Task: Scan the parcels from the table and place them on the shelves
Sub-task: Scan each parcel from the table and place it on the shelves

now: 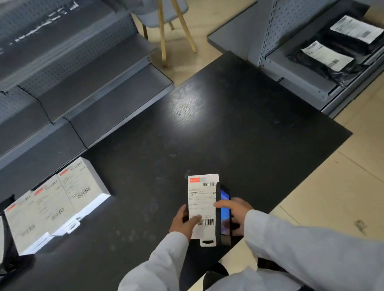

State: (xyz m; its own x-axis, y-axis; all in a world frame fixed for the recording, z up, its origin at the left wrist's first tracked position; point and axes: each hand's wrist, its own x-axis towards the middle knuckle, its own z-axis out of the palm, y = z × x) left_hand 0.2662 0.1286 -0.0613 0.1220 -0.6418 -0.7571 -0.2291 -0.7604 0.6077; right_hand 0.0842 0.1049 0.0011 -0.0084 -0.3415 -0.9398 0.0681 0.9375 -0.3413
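Near the front edge of the table (231,122), the left hand (182,221) grips the white parcel (203,205) and the right hand (236,211) grips the scanner (224,215), which could slip if bumped.

Beige tiled floor (365,175); wooden-legged grey chair (169,13) at top; light glare on dark surface (242,121).

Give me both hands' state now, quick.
Left hand: holding the white parcel, thumb across its label.
Right hand: holding the scanner against the parcel's right edge.
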